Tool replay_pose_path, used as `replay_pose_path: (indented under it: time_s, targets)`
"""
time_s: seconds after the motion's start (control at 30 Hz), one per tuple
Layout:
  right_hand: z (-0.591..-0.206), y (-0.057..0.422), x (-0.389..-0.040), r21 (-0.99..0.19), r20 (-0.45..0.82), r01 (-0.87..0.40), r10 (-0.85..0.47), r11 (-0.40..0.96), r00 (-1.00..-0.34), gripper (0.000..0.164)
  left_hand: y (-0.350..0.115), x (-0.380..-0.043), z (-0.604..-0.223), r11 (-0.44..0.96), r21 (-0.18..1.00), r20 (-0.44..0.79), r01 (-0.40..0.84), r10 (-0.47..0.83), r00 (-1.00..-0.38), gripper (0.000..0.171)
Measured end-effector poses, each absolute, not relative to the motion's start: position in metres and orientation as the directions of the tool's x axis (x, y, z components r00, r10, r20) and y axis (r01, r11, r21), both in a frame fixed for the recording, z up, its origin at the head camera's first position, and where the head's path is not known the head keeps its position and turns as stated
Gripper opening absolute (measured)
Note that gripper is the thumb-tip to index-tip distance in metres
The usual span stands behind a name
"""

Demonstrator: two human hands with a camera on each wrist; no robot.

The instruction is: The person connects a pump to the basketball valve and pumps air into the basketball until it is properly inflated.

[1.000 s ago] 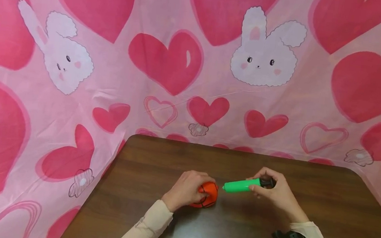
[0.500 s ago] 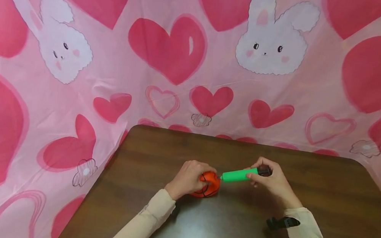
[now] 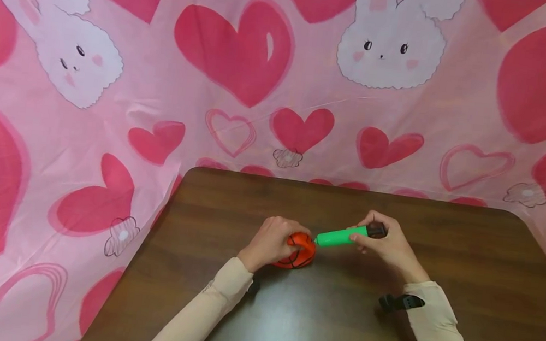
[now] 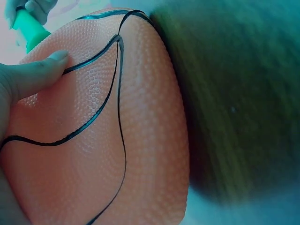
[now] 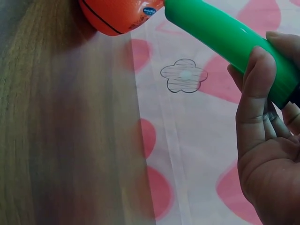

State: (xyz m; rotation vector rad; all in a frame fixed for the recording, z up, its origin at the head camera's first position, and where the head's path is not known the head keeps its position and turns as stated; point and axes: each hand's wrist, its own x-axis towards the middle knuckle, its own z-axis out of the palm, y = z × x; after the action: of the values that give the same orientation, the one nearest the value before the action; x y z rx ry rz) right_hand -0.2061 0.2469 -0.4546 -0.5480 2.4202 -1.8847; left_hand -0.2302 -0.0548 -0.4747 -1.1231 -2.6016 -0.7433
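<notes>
The left hand (image 3: 271,240) pinches a squashed orange rubbery ball (image 3: 305,256); beside it, the right hand (image 3: 390,247) grips a long green plastic pump (image 3: 340,238). Plugging it in seems the step; next needs a gentle push.

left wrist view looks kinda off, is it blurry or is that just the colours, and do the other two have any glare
Left wrist view: both, the ball looks faded salmon with sharp texture, while the table beyond is blurred; head view: pale glare on the table between the forearms; right wrist view: only a small highlight on the green pump.
</notes>
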Motion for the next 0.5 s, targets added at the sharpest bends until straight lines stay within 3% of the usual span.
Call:
replay_pose_path:
  time_s: [0.5]
  targets:
    - [-0.467, 0.230, -0.205, -0.963, 0.141, -0.190, -0.241, 0.192, -0.960, 0.025, -0.054, -0.230, -0.476, 0.563, 0.407, 0.352, 0.719, 0.630, -0.692, 0.025]
